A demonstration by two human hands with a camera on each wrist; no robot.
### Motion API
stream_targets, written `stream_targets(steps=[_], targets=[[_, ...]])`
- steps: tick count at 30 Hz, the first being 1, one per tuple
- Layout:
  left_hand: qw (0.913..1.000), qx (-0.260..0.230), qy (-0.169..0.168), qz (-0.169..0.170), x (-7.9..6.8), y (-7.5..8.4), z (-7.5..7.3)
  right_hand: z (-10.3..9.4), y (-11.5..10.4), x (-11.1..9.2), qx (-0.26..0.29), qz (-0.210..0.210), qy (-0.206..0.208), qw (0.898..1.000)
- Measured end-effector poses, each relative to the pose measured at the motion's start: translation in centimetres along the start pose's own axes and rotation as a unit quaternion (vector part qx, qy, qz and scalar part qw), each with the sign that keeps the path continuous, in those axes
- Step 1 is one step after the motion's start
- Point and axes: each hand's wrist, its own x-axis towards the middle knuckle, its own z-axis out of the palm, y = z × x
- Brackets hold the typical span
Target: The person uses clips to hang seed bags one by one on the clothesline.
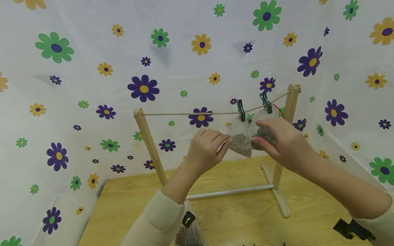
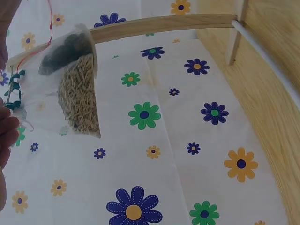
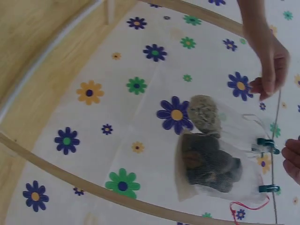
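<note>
Two sheer drawstring bags hang from a cord (image 1: 184, 113) by green clips (image 1: 241, 110). One bag (image 1: 241, 145) holds tan pellets; the other bag (image 3: 213, 161), with a red string, holds dark stone-like lumps. My left hand (image 1: 205, 147) is beside the pellet bag, fingers loosely curled. The right wrist view shows that hand apart from the bag, with nothing in its fingers. In the head view my right hand (image 1: 287, 140) partly covers the stone bag. Its fingers (image 3: 291, 157) appear close to the clips in the right wrist view, separate from them, holding nothing.
The cord runs between two wooden posts (image 1: 149, 143) joined by a pale lower bar (image 1: 231, 192). On the wooden table (image 1: 123, 205), another sheer bag (image 1: 187, 232) sits at the near edge, partly behind my left sleeve. A flower-print sheet (image 1: 92, 68) hangs behind.
</note>
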Motion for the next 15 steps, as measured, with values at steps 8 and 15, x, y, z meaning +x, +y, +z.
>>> stream_targets(steps=[8,15], targets=[[0.9961,-0.027,-0.039,0.075,-2.8,-0.1,-0.8,3.1,-0.9,-4.8,-0.015,-0.085,-0.010,0.996],[0.9910,-0.050,-0.083,0.092,-7.8,0.2,-1.0,5.9,-1.7,-9.2,0.003,-0.067,-0.062,0.996]])
